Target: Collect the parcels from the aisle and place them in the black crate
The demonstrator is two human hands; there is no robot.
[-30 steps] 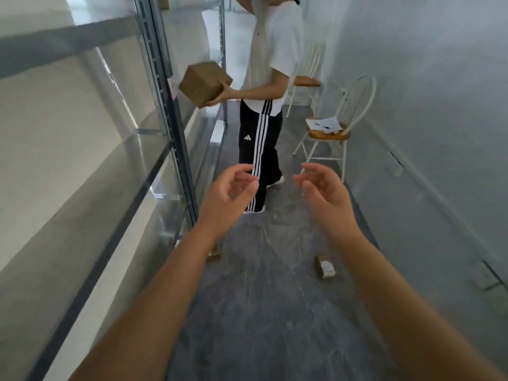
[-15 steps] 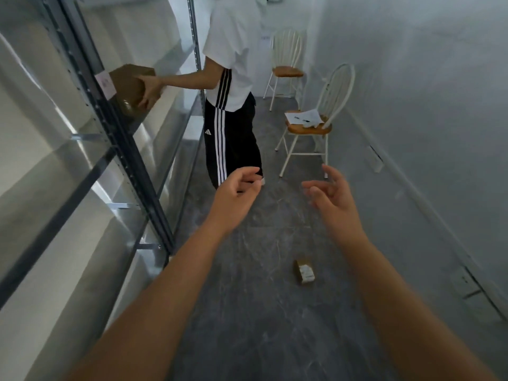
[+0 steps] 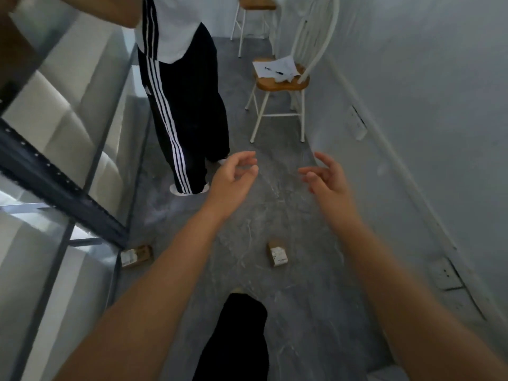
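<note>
- Head view: I have walked further down the aisle since a second ago. The small parcel (image 3: 277,253) that lay ahead on the grey floor (image 3: 316,312) now sits between my forearms, nearer to me than my hands.
- A second parcel (image 3: 136,256) has come into sight, touching the foot of the metal rack (image 3: 63,188) on my left.
- My left hand (image 3: 233,174) and right hand (image 3: 327,177) are still raised, fingers loosely curled and holding nothing.
- I judge collecting has not begun, and I must stoop next.
- The middle parcel's long axis runs roughly along the aisle, white label up at its near end.
- The rack-side parcel lies across the aisle, label end toward the rack.
- The black crate is not in view.
</note>
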